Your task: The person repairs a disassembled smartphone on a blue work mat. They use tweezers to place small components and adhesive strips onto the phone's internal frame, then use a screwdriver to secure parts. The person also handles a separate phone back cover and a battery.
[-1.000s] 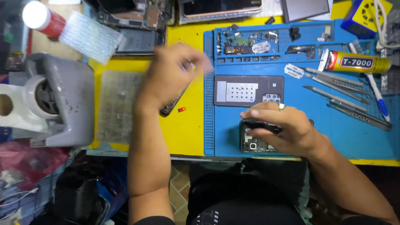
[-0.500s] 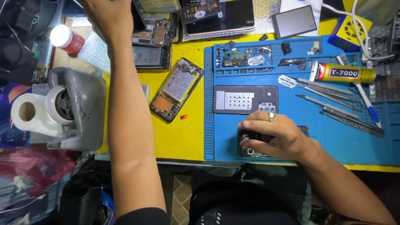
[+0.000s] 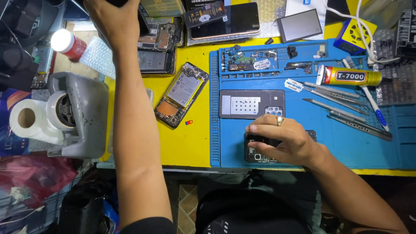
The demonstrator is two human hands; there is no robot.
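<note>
Pressing right hand (image 3: 286, 141) on opened phone (image 3: 260, 151).

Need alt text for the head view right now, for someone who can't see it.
Seen from above, the right hand presses on a dark phone on a blue repair mat, while the left hand reaches to the far edge of the yellow bench. An opened phone lies between the arms; metal tools lie to the right.

Single head-worn view, looking steeply down over a repair bench (image 3: 195, 151).

The lens sits above the person's lap, facing the bench's far edge at arm's length. The left hand (image 3: 113, 21) reaches the frame's top; the right hand (image 3: 281, 141) lies central on the blue mat (image 3: 346, 147). No second view overlaps.
</note>
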